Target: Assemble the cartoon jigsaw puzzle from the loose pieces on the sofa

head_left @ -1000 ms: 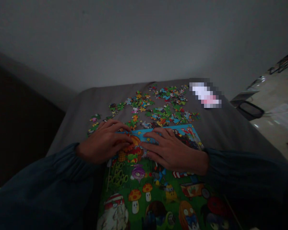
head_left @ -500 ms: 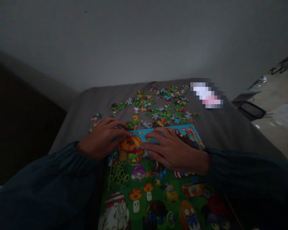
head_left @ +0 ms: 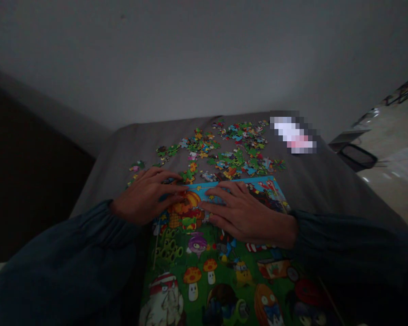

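- Wall (head_left: pixel 204 54): plain and grey, it fills our view from 9 to 3 o'clock, and the whole scene is dim.
- Floor (head_left: pixel 394 181): pale and shiny, at about 3 o'clock, with a dark rimmed tray (head_left: pixel 357 157) at its edge; we cannot tell exactly what that is.
- Grey cover (head_left: pixel 313 190): this soft cloth runs away from us at 12 o'clock and carries nearly everything we are watching.
- Puzzle picture (head_left: pixel 204 271): a bright cartoon scene lies at 6 o'clock, mostly green, and reaches toward us out of view. In this light we cannot make out seams, so we cannot say if it is joined pieces or a printed sheet.
- Loose pieces (head_left: pixel 231 154): scattered flat on the cover at 12 o'clock, just beyond the picture's far edge, many of them green, blue and orange.
- Left hand (head_left: pixel 144 199): at 10 o'clock, with its fingers curled and the tips on the picture's far edge beside a pumpkin (head_left: pixel 185 208). We cannot tell if they pinch anything.
- Right hand (head_left: pixel 248 215): at 2 o'clock, lying flat and open on a blue strip (head_left: pixel 238 185), holding nothing we can see.
- Blurred object (head_left: pixel 292 136): pixelated at 1 o'clock, on the cover's far edge.
- Writing: we can read no brand, label or words anywhere.
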The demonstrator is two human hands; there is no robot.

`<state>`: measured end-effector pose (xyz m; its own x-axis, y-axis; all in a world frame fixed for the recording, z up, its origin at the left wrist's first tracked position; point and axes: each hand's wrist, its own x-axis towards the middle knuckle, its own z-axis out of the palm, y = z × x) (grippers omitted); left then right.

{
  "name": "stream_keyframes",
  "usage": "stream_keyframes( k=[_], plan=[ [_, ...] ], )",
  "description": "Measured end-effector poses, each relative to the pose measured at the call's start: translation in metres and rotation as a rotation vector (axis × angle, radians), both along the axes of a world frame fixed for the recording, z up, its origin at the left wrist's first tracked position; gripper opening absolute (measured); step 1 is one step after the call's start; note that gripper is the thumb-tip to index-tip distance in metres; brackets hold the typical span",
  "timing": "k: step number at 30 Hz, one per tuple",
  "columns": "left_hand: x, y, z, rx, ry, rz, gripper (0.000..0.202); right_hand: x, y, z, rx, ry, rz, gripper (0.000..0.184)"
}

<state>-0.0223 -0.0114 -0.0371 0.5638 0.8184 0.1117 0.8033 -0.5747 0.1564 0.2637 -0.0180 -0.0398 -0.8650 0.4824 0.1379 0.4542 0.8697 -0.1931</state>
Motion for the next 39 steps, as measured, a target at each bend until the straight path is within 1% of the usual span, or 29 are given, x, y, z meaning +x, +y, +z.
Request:
stream_keyframes(
  k=[3, 9, 13, 16, 18, 22, 24, 26, 30, 34, 39],
  plan=[
    [-0.001, 0.001, -0.003, 0.002, -0.004, 0.009, 0.035, 0.0, 0.001, 0.0, -0.007, 0.009, -0.001, 0.041],
    [0.0, 0.0, -0.007, -0.022, 0.008, 0.113, 0.04, 0.0, 0.0, 0.001, -0.013, 0.006, 0.0, 0.04],
    [-0.002, 0.0, -0.007, -0.02, -0.012, 0.119, 0.041, 0.0, 0.0, 0.003, -0.016, 0.026, 0.005, 0.038],
    [-0.005, 0.001, -0.007, 0.009, -0.022, 0.117, 0.042, 0.0, 0.0, 0.004, -0.015, 0.056, 0.007, 0.038],
    [-0.006, 0.002, -0.009, 0.06, -0.031, 0.136, 0.043, 0.001, 0.001, 0.004, -0.019, 0.085, 0.009, 0.038],
    [-0.004, 0.008, -0.016, 0.159, -0.029, 0.247, 0.04, 0.001, 0.002, 0.002, -0.024, 0.153, 0.015, 0.037],
    [-0.002, 0.013, -0.019, 0.155, -0.005, 0.301, 0.036, 0.001, 0.002, 0.0, -0.018, 0.181, 0.015, 0.036],
    [-0.002, 0.019, -0.021, 0.14, 0.001, 0.329, 0.032, 0.001, 0.002, -0.001, -0.021, 0.194, 0.015, 0.035],
    [-0.003, 0.027, -0.019, 0.188, -0.058, 0.345, 0.027, 0.0, 0.003, -0.001, -0.024, 0.218, 0.013, 0.034],
    [-0.005, 0.029, -0.015, 0.243, -0.107, 0.411, 0.021, 0.0, 0.003, -0.002, -0.009, 0.229, 0.004, 0.035],
    [-0.004, 0.034, -0.014, 0.272, -0.133, 0.483, 0.025, 0.0, 0.004, -0.005, -0.007, 0.251, 0.004, 0.036]
  ],
)
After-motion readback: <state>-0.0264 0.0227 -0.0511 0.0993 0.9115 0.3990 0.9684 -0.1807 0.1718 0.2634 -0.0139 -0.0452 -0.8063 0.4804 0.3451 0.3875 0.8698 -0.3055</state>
